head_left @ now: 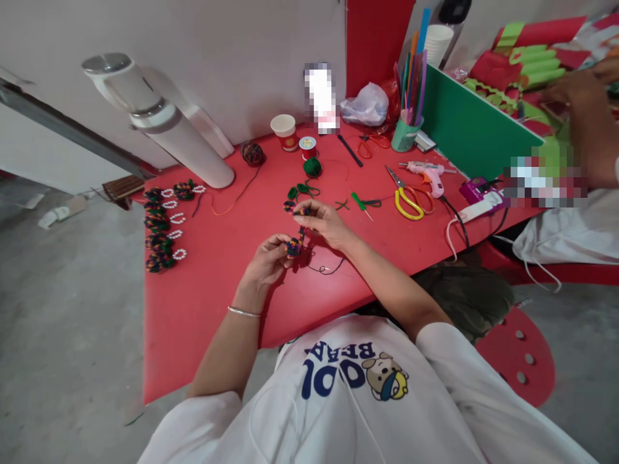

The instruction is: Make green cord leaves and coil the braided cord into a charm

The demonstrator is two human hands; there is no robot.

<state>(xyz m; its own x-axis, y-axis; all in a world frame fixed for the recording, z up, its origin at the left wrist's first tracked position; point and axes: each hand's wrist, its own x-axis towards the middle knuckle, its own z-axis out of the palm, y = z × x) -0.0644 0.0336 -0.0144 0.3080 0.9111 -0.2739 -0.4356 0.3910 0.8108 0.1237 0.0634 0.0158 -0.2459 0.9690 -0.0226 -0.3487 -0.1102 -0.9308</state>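
Note:
Between my fingers is a small multicoloured crochet piece [293, 246] in dark, orange and purple yarn. My left hand [271, 258] pinches its rounded lower end, and my right hand [323, 224] grips its upper part. A dark thread [323, 269] trails from it across the red table [213, 290]. Just beyond my right hand lie green crocheted pieces [302, 191] and a ball of green yarn [312, 167]. To the right of that hand rests a crochet hook with a green handle [359, 202].
Several finished yarn pieces with white bead loops [157, 219] line the left edge. At the back stand a white flask [184, 138], paper cup [284, 132] and thread spool [307, 148]. Yellow-handled scissors [409, 205] and a pink glue gun [430, 175] lie right. Another person's arm [590, 116] is beyond a green divider [478, 122].

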